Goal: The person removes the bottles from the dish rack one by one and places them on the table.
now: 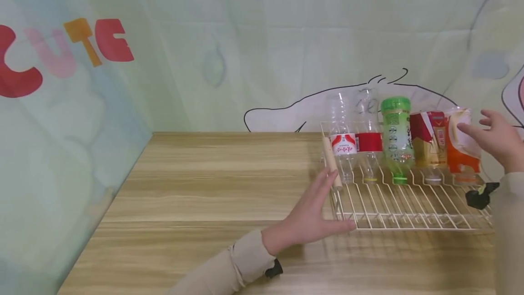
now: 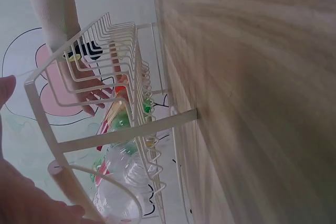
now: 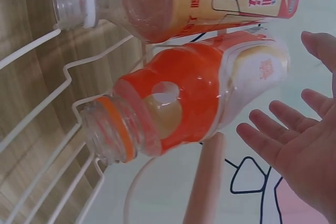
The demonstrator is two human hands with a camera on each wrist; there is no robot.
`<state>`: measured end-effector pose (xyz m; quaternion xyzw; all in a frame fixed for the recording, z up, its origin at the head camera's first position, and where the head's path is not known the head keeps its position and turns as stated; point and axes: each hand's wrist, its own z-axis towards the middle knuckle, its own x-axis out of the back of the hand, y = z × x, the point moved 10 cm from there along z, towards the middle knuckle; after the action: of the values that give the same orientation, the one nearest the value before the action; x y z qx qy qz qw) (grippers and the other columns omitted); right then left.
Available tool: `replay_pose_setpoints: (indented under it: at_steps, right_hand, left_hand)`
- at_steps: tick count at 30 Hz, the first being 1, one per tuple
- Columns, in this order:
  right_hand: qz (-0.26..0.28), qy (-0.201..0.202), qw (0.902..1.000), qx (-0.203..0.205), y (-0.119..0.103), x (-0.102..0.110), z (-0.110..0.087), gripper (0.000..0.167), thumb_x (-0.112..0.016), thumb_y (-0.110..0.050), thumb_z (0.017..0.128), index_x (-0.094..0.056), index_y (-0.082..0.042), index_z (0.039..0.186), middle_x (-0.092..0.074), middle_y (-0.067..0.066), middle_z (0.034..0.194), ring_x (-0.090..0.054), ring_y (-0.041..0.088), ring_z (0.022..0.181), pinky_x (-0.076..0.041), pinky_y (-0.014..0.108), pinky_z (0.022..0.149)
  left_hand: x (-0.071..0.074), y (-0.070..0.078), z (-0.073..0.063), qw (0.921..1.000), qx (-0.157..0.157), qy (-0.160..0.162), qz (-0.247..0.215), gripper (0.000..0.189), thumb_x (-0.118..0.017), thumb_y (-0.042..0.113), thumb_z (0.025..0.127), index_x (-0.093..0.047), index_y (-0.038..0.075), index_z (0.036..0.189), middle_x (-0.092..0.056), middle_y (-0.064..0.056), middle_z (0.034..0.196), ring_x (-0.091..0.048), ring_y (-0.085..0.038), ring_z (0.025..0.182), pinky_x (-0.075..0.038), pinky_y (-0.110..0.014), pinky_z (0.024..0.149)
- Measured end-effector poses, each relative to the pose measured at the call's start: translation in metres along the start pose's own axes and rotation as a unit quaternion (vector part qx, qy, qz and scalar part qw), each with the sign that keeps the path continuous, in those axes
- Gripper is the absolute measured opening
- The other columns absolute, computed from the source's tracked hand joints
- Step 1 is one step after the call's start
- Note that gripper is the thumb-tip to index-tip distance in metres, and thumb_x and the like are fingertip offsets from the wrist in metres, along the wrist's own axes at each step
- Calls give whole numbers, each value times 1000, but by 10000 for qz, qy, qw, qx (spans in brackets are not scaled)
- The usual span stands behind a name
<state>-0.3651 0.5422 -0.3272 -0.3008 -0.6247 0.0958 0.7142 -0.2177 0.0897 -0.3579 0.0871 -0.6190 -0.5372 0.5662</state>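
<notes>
A white wire rack point(image 1: 409, 229) stands on the table, with a wooden handle point(image 1: 330, 158) at its left end. My left hand point(image 1: 307, 222) is at that end, fingers extended against the handle and thumb stretched toward the front rail. Along the back of the rack, bottles stand neck down: a clear bottle with a red-and-white label point(image 1: 344, 144), a clear one with a red label point(image 1: 370, 142), a green bottle point(image 1: 396, 135), a red-and-gold labelled bottle point(image 1: 429, 138) and an orange-and-white bottle point(image 3: 184, 98). Beside this last one, my right hand point(image 3: 299, 145) spreads its fingers, holding nothing.
The wood-grain table point(image 1: 213, 185) extends left of the rack and in front of it. A printed curtain point(image 1: 196, 58) hangs behind the table and along its left side. Another wooden handle point(image 3: 206, 182) shows at the rack's right end.
</notes>
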Motion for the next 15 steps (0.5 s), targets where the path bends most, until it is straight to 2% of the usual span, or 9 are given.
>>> replay_pose_setpoints:
  at_steps: [3,6,10,15]
  right_hand:
    - [-199,26,9998,-13,36,-9,28,110,-42,-74,84,4,0,152,-12,40,148,-26,62,122,-29,79,85]
    - [-193,-55,9998,-37,58,-17,41,114,-42,-76,82,5,0,151,-11,41,148,-26,63,120,-30,78,84]
    - [-206,-120,9996,-161,67,-24,40,114,-43,-75,82,6,2,151,-12,42,147,-28,61,116,-33,77,84]
    - [-165,-202,9993,-267,61,-28,26,113,-47,-71,84,5,4,150,-19,43,142,-33,59,110,-37,75,83]
  left_hand:
    - [-5,0,0,10000,41,-79,-13,102,-71,51,81,-6,27,156,1,3,162,-20,-28,145,-33,-60,104]
    - [-8,0,-1,9999,24,-110,31,103,-72,50,81,-6,25,156,2,3,162,-20,-28,145,-33,-60,104]
    - [-9,0,0,9999,-21,-80,63,102,-73,48,81,-8,24,156,3,3,161,-20,-28,145,-33,-59,105]
    - [-8,-1,0,9999,-72,-29,91,103,-73,48,81,-8,23,156,3,4,161,-22,-27,144,-33,-58,106]
